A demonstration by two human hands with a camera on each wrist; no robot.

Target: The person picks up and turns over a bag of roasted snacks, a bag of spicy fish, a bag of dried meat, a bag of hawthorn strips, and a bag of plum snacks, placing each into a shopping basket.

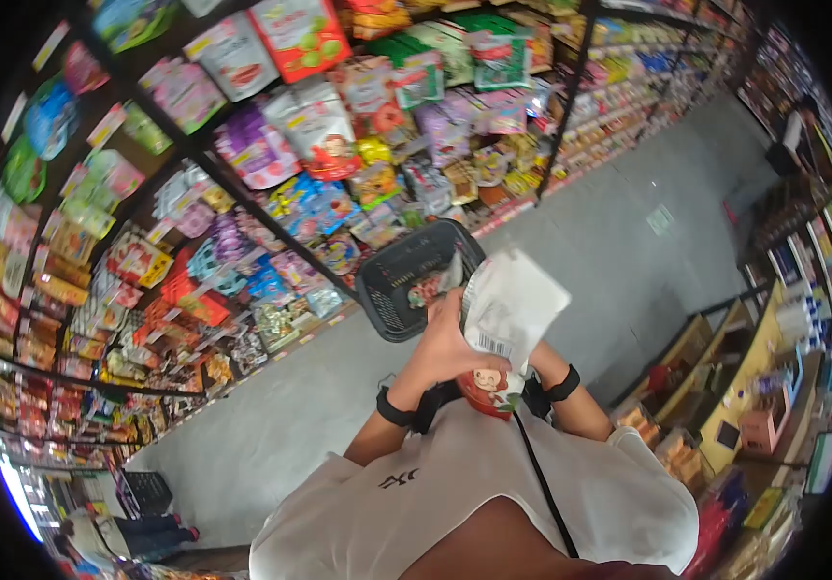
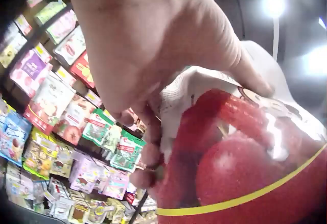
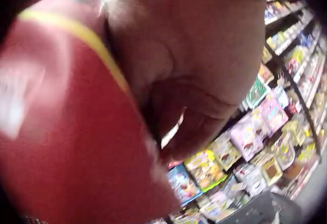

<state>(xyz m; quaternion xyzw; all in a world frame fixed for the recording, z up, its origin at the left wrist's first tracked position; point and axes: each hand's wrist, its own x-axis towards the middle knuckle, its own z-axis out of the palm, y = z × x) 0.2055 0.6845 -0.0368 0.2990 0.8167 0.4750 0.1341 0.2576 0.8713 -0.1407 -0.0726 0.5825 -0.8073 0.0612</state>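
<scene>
Both hands hold a white and red snack pouch (image 1: 513,309) in front of the chest. It shows a barcode, a cartoon monkey face and, in the left wrist view, a large red fruit printed on the pouch (image 2: 230,168). My left hand (image 1: 447,348) grips one side, its thumb across the front and its fingers curled at the edge. On the opposite side my right hand (image 3: 189,55) grips the pouch's red part (image 3: 76,132) with bent fingers; the head view mostly hides this hand behind the pouch. A dark shopping basket (image 1: 374,295) with a packet inside is just beyond the hands.
Shelves of bagged snacks (image 1: 310,126) line the left and front. Grey floor (image 1: 629,251) runs along the aisle. Wooden display shelving (image 1: 725,372) stands at the right. One person (image 1: 126,536) is at the lower left, another (image 1: 803,145) at the far right.
</scene>
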